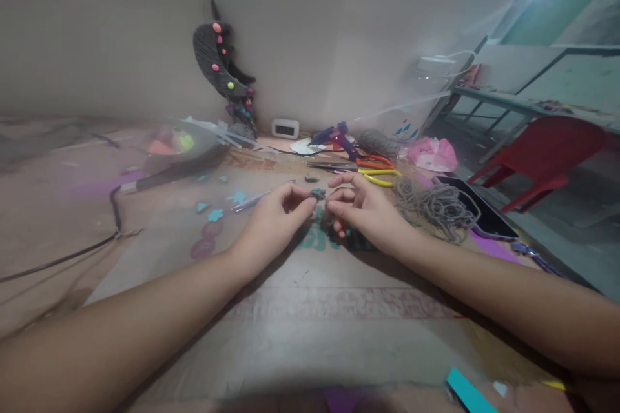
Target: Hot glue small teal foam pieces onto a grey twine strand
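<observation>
Over the middle of the cardboard sheet [310,271], my left hand [281,210] pinches a small dark grey piece [317,194] between thumb and fingertips. The piece looks wound with yarn, but it is too small to tell surely. My right hand [358,203] is just beside it, fingers curled and the thumb closed towards the middle finger. Whatever those fingertips hold is too small to make out. A loose heap of grey yarn [443,210] lies right of my right hand. A small grey oval piece [312,177] rests just beyond my hands.
Scissors with yellow handles [380,174], a blue glue gun [339,137] and a white digital clock [285,128] stand towards the wall. A yarn-wrapped crescent [213,58] with coloured pompoms leans there. Teal cutouts [216,215] lie left, a phone [477,210] right. A red chair [547,155] stands beyond.
</observation>
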